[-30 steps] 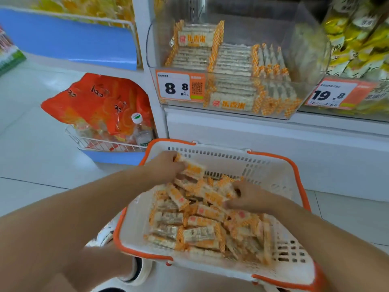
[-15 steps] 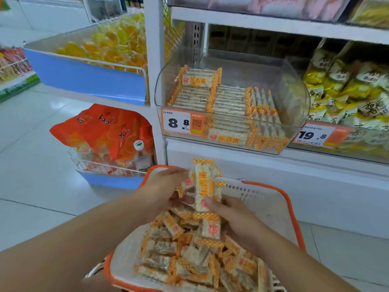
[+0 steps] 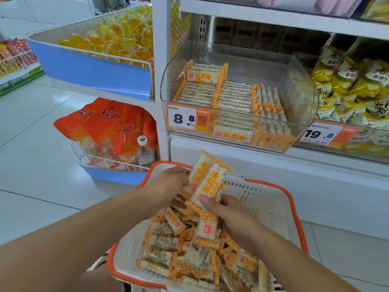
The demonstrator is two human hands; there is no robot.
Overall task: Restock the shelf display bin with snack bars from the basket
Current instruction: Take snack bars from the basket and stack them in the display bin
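While both hands grip snack bars (image 3: 207,182) | L hand (image 3: 168,186) + R hand (image 3: 229,216) curled round them | above basket (image 3: 271,186)

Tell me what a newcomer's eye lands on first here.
First the fistful of snack bars held upright at centre, gripped between the left hand and right hand above the orange-rimmed basket heaped with more. Above it, the clear display bin holds neat rows behind an 8.8 price tag.

Both bare arms reach forward and come close together, the left hand (image 3: 168,186) with fingers curled in a grip, the right hand (image 3: 229,216) pinching with its thumb on top.
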